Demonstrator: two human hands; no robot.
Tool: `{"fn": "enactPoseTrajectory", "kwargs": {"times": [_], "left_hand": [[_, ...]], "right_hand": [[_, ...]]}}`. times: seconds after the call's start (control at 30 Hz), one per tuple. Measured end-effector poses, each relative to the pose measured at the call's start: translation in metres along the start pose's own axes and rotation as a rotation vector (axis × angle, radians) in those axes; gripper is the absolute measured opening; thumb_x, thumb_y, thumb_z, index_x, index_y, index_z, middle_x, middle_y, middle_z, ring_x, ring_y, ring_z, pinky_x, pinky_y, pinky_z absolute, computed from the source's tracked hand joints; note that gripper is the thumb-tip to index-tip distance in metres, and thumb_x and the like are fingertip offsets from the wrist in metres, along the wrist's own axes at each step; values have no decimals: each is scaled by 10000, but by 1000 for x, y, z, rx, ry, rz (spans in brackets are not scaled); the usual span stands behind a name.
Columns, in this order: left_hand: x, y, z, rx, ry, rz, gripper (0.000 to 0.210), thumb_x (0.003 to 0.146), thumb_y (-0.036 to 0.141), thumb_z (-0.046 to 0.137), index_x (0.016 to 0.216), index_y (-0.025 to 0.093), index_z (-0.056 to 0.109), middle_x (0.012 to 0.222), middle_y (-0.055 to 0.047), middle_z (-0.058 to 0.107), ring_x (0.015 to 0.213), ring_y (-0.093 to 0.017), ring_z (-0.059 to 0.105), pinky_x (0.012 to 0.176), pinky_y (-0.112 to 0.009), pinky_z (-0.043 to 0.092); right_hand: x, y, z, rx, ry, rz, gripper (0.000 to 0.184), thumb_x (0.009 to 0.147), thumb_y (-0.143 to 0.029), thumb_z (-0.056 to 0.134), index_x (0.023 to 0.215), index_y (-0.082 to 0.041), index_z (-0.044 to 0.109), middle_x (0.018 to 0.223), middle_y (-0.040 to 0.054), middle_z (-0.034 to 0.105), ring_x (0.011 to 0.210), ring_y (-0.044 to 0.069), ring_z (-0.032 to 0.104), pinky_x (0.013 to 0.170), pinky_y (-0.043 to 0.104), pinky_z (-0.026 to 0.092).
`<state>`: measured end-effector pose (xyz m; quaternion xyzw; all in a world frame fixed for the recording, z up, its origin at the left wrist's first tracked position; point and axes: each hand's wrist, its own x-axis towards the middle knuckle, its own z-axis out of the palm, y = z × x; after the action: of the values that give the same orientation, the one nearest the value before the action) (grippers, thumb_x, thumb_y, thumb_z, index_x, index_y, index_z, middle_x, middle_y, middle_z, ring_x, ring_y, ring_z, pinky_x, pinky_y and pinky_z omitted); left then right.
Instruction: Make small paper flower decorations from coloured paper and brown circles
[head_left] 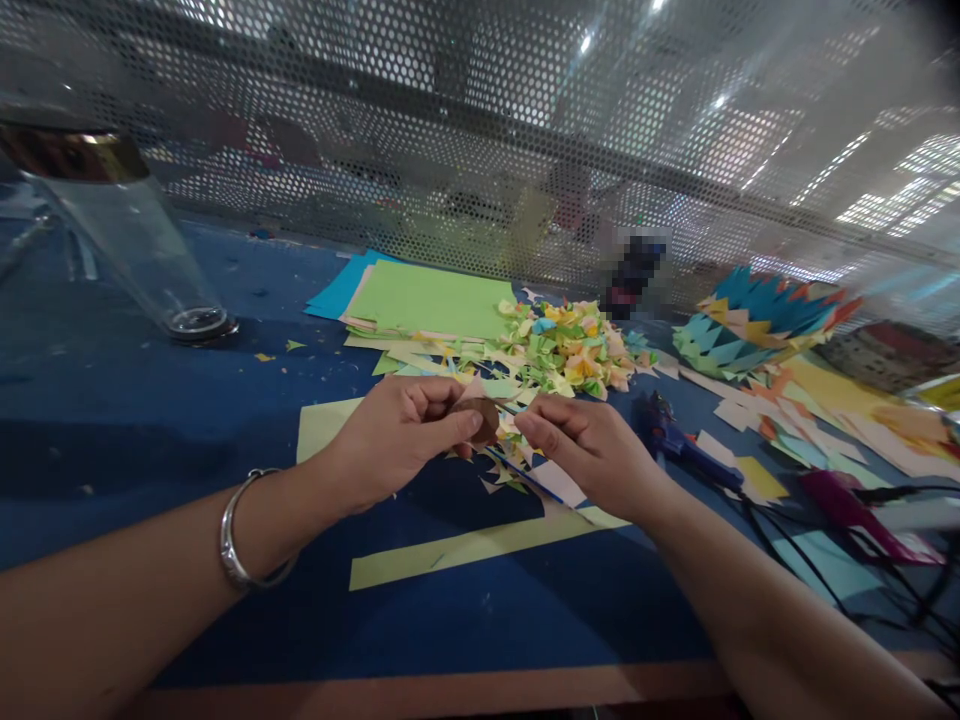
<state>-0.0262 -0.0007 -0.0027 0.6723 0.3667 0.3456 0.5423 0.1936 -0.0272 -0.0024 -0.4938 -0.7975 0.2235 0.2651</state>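
Observation:
In front of me, my left hand (pixel 409 430) pinches a small brown rounded piece (pixel 482 420) between thumb and fingers. A pale pink scrap of paper shows above it, at the same fingers. My right hand (pixel 592 450) is closed just to the right, its thumb and forefinger pinched on something thin that reaches toward the brown piece; its kind is too small to tell. Below the hands a thin blue stick (pixel 529 475) lies slanted over paper scraps. Nearer to me lies a long pale yellow paper strip (pixel 450 555).
A heap of folded paper pieces (pixel 577 350) and stacked coloured sheets (pixel 435 295) lie behind my hands. A glass bottle (pixel 135 230) stands left. At right are a blue glue gun (pixel 694 450), a magenta tool (pixel 855 515), black cables and a zigzag paper ring (pixel 750 325). Perforated metal screens the back.

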Motion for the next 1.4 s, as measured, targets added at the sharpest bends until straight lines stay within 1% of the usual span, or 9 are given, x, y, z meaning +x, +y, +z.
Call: {"fn": "enactPoseTrajectory", "kwargs": {"times": [0.3,0.4,0.5,0.73,0.87,1.0,1.17,1.3,1.4], "left_hand": [[0,-2,-2,2,-47,34,173,890,307,604,794,192,691,783,-19,667,743,-138,591,693,-246,469],[2,-4,-2,-54,-32,0,174,908,329,579,913,189,681,856,-28,667,786,-144,604,723,-258,482],[2,-5,-1,-71,-19,-7,175,905,340,583,926,181,653,880,-33,662,803,-148,615,726,-262,490],[-2,-3,9,-58,-79,41,109,889,281,617,872,174,615,817,-12,645,775,-132,616,723,-254,492],[-3,-3,10,-233,-41,-50,159,826,304,709,899,179,641,860,-14,693,833,-147,654,805,-288,499],[-3,-6,11,-373,-27,-115,159,773,294,769,837,172,688,868,-13,709,881,-143,650,887,-291,468],[-2,-6,11,-347,10,-85,163,814,334,730,803,175,698,809,-16,686,792,-132,611,760,-258,466],[0,-5,6,-305,33,-66,162,816,336,722,793,179,693,762,-14,678,703,-126,587,678,-258,453],[3,-8,3,-306,70,-45,151,833,316,701,767,184,664,712,10,646,617,-103,537,630,-255,438]], "right_hand": [[-1,2,-6,-6,-12,0,439,998,-493,432,671,-202,418,625,-42,358,573,98,358,543,274,266],[0,2,-8,53,4,42,422,973,-515,480,692,-200,462,604,-52,349,547,91,335,517,270,244],[0,1,-5,170,56,83,372,939,-499,551,723,-199,505,580,-67,328,514,81,298,482,258,221],[2,-3,13,306,132,53,181,826,-324,721,824,-169,626,643,-53,471,569,72,378,506,217,298],[2,-7,17,374,193,47,158,815,-287,729,810,-162,633,627,-59,457,550,64,344,492,213,286],[1,-11,15,401,246,52,183,828,-322,723,820,-162,633,614,-57,459,547,69,342,489,220,281],[1,-9,13,370,211,37,237,857,-395,700,827,-169,636,664,-34,495,580,77,383,519,229,309],[0,-5,10,406,176,34,346,943,-493,561,813,-179,625,584,-59,372,506,63,303,479,234,255],[-1,-3,8,393,137,62,395,948,-530,536,801,-175,631,547,-69,325,470,55,275,453,237,220]]}}
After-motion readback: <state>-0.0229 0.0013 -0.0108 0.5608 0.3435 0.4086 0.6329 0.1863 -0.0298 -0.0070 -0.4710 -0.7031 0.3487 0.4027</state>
